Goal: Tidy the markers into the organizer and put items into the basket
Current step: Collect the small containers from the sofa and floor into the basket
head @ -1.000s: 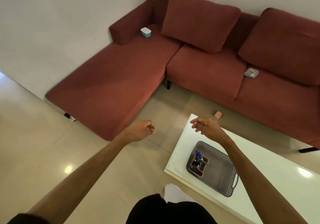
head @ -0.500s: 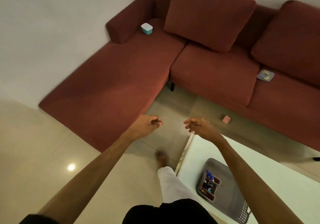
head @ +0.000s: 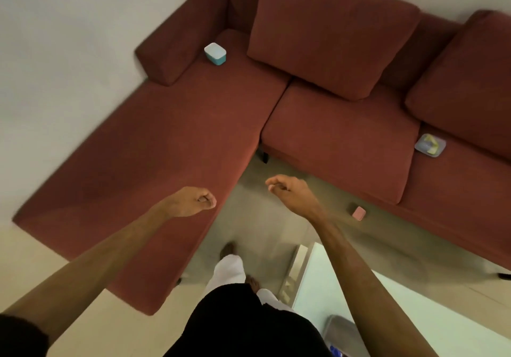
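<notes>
Below my right forearm, at the frame's bottom edge, the grey basket (head: 338, 329) sits on the white table (head: 414, 315), mostly hidden by my arm; a blue marker tip (head: 335, 350) shows at its near corner, its direction too cut off to tell. My left hand (head: 190, 201) is curled into a loose fist, holding nothing. My right hand (head: 290, 192) is half curled, fingertips together, also holding nothing. Right of that hand a small pink block (head: 359, 213) lies on the floor. Beyond both hands stretches the red sofa (head: 171, 146), carrying a teal box (head: 215, 53) ahead and a grey dish (head: 430, 145) far right.
</notes>
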Tool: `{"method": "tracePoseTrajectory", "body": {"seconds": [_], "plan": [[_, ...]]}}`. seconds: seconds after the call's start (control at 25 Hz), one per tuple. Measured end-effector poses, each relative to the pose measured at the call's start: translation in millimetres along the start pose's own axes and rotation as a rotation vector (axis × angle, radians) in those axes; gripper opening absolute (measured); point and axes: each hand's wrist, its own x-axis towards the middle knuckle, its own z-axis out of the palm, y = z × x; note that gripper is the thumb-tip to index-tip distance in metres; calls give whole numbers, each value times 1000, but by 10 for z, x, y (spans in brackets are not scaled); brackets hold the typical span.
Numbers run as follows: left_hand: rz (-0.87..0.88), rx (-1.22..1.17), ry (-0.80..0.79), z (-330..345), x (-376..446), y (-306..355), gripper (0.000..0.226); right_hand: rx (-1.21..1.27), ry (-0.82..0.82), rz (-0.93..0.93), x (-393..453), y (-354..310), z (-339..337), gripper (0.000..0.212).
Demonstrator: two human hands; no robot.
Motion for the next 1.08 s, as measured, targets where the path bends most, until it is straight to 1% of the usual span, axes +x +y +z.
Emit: {"method": "tracePoseTrajectory", "body": {"seconds": [0.08,0.12,0.2,0.28,0.36,0.48,0.6,0.68,0.76,0.84,0.88,0.92,1.0,1.04,1.08], "plan": [[-20,1,-37,-327,499,-103,5,-4,23,25,458,-43,-139,26],[-1,31,-36,-514,775,-143,6,-34,29,28,733,-50,-201,26],[-18,75,-90,-942,1337,-219,22,-123,13,-9,1433,-139,-314,24],[-25,119,-149,-1443,2157,-332,40,-140,-12,-16,2363,-276,-431,25],[-37,99,-121,-1922,2991,-443,50,-92,-23,18,3213,-489,-589,25],[-129,34,-58,-2770,4437,-755,66,-26,21,77,4709,-620,-708,22],[-161,174,-14,-3584,5773,-953,81,-7,-22,148,5827,-527,-622,24],[-128,310,-10,-4152,6665,-973,90,41,-27,179,6485,-338,-554,25],[-54,464,-47,-4551,7401,-986,108,85,-3,203,6923,-130,-474,26],[44,783,-54,-4767,8069,-899,130,60,13,226,7172,183,-366,26],[95,918,-44,-4837,8320,-853,137,39,6,238,7221,327,-306,26],[123,1000,-20,-4893,8530,-852,142,30,-7,250,7242,449,-232,26],[130,1095,1,-4902,8863,-960,145,60,-22,302,7221,678,-132,27],[125,1133,8,-4834,8972,-1024,140,82,-24,331,7168,751,-111,27],[132,1165,29,-4719,9070,-1081,129,83,-27,342,7103,816,-68,27]]}}
